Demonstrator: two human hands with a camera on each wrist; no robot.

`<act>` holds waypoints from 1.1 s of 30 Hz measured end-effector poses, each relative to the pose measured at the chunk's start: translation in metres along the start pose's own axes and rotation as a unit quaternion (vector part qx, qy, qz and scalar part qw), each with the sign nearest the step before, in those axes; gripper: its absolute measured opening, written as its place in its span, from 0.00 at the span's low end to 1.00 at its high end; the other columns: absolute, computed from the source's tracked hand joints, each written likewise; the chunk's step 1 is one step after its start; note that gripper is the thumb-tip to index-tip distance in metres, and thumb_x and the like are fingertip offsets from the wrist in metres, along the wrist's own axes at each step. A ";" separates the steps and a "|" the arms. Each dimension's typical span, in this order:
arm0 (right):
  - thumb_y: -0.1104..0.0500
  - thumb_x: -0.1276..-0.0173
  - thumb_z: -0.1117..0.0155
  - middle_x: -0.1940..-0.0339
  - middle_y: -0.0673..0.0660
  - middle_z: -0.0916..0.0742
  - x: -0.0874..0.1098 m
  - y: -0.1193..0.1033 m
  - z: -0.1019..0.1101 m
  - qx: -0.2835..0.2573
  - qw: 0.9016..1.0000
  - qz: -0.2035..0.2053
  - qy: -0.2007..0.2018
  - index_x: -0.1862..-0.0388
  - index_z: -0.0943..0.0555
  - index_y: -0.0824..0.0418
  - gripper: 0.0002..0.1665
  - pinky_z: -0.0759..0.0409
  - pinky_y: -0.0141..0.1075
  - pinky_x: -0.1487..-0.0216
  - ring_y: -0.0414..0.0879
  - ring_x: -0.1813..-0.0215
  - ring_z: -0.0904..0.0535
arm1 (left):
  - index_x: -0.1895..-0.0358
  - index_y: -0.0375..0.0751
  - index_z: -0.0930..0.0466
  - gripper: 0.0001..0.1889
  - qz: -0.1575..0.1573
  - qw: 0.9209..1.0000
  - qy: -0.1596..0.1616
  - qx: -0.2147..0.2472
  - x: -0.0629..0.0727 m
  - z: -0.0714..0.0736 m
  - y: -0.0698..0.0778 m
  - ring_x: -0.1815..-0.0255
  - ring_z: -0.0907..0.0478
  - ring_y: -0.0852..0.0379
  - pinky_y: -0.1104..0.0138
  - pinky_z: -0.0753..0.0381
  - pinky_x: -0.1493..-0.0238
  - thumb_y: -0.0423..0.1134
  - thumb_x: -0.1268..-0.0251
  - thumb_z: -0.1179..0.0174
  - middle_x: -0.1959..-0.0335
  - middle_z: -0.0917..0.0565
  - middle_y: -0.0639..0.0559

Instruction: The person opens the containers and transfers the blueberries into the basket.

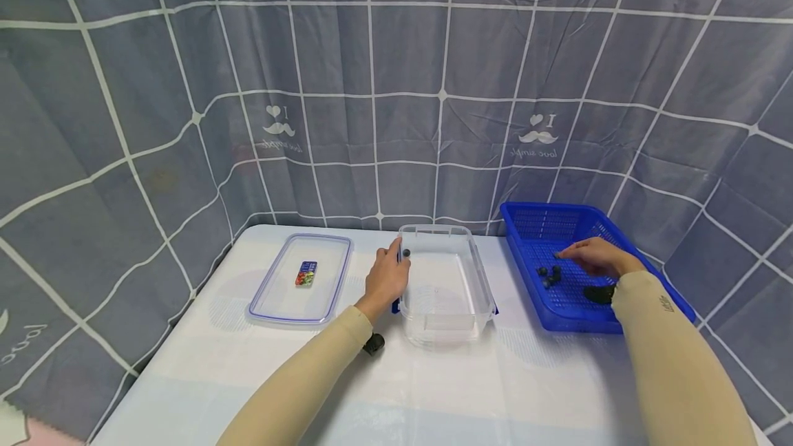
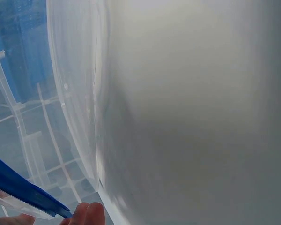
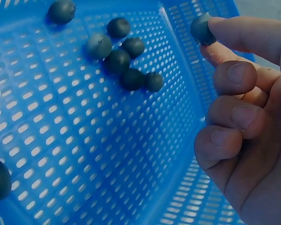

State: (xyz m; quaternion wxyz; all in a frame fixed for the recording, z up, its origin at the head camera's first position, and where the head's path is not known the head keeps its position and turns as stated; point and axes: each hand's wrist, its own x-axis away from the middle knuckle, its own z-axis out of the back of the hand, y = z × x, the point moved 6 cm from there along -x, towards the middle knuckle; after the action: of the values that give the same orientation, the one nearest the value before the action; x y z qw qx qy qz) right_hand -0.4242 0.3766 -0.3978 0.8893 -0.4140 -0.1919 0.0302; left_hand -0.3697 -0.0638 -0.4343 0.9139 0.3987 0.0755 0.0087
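Observation:
My right hand (image 1: 595, 257) is over the blue basket (image 1: 610, 326), pinching a blueberry (image 3: 203, 29) between thumb and index finger while the other fingers curl in. Below it, several blueberries (image 3: 118, 62) cluster on the perforated basket floor, and a few others lie apart. At the left side of a clear plastic container (image 1: 442, 322), my left hand (image 1: 387, 277) grips the rim beside a blue latch (image 2: 25, 192). Fingers show on both sides of that latch in the left wrist view. A dark round berry (image 1: 405, 252) appears just inside the container's left wall, close to the left hand.
A clear lid (image 1: 328, 274) with a blue-violet seal and a colourful label (image 1: 306, 274) lies flat on the white table (image 1: 396, 391), left of the container. Grey curtains (image 1: 409, 54) with white lines hang close behind the table and along both sides.

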 end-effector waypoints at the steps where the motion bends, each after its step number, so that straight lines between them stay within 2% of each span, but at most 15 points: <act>1: 0.52 0.26 0.38 0.86 0.44 0.32 0.000 0.003 0.000 0.000 1.000 -0.005 0.002 0.73 0.19 0.54 0.14 0.36 0.33 0.78 0.37 0.83 0.39 | 0.20 0.56 0.44 0.29 -0.001 1.000 0.000 0.001 0.000 0.000 0.000 0.42 0.22 0.38 0.45 0.21 0.50 0.50 0.21 0.57 0.31 0.32 0.37; 4: 0.53 0.28 0.37 0.87 0.43 0.32 0.002 0.009 -0.001 -0.007 1.000 -0.016 0.010 0.79 0.24 0.51 0.18 0.35 0.32 0.79 0.37 0.83 0.39 | 0.20 0.56 0.43 0.29 0.000 1.000 0.001 -0.001 0.000 0.000 0.000 0.43 0.21 0.38 0.45 0.21 0.51 0.50 0.21 0.57 0.31 0.31 0.36; 11: 0.54 0.27 0.39 0.85 0.44 0.32 0.005 0.007 -0.001 -0.011 1.000 -0.014 0.021 0.81 0.30 0.52 0.20 0.35 0.33 0.78 0.39 0.81 0.37 | 0.20 0.57 0.44 0.29 0.003 1.000 0.001 -0.004 0.001 0.001 0.000 0.43 0.21 0.38 0.45 0.22 0.50 0.50 0.21 0.57 0.31 0.31 0.37; 15: 0.52 0.26 0.40 0.87 0.44 0.32 0.003 -0.002 -0.001 0.011 1.000 0.005 0.024 0.74 0.23 0.56 0.16 0.35 0.33 0.78 0.39 0.83 0.38 | 0.20 0.57 0.43 0.29 0.003 1.000 0.001 -0.003 0.000 0.001 0.001 0.43 0.21 0.38 0.44 0.22 0.50 0.50 0.21 0.57 0.31 0.31 0.37; 19: 0.50 0.24 0.40 0.86 0.45 0.32 0.000 -0.020 -0.005 0.029 0.999 0.030 0.024 0.61 0.20 0.62 0.15 0.36 0.34 0.78 0.39 0.83 0.38 | 0.20 0.57 0.43 0.29 0.004 1.000 0.000 -0.002 0.000 0.000 0.000 0.43 0.21 0.38 0.45 0.21 0.50 0.50 0.22 0.57 0.31 0.31 0.37; 24: 0.48 0.23 0.41 0.87 0.45 0.33 -0.008 -0.048 -0.016 0.047 0.997 0.060 0.026 0.57 0.20 0.65 0.19 0.36 0.34 0.78 0.39 0.84 0.40 | 0.20 0.57 0.43 0.30 0.005 1.000 0.002 -0.002 -0.001 0.000 -0.001 0.43 0.21 0.38 0.45 0.21 0.50 0.50 0.22 0.57 0.31 0.31 0.37; 29: 0.47 0.23 0.42 0.87 0.44 0.34 -0.014 -0.077 -0.028 0.058 0.995 0.080 0.023 0.43 0.19 0.66 0.25 0.35 0.36 0.76 0.39 0.84 0.41 | 0.20 0.56 0.43 0.30 0.002 1.000 0.002 -0.001 0.000 0.001 0.000 0.43 0.21 0.38 0.45 0.22 0.50 0.49 0.22 0.56 0.31 0.31 0.37; 33: 0.47 0.23 0.42 0.86 0.45 0.34 -0.016 -0.101 -0.040 0.052 0.994 0.096 0.015 0.41 0.21 0.69 0.27 0.36 0.36 0.75 0.40 0.83 0.41 | 0.20 0.56 0.44 0.30 0.003 1.000 -0.002 0.001 0.001 0.001 0.001 0.44 0.21 0.38 0.45 0.21 0.50 0.50 0.22 0.56 0.31 0.31 0.37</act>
State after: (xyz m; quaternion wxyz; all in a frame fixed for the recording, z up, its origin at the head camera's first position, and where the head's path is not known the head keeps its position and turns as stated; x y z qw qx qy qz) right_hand -0.4346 0.2778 -0.3509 0.9055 -0.3839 -0.1360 0.1190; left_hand -0.3682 -0.0643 -0.4329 0.9138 0.3995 0.0729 0.0103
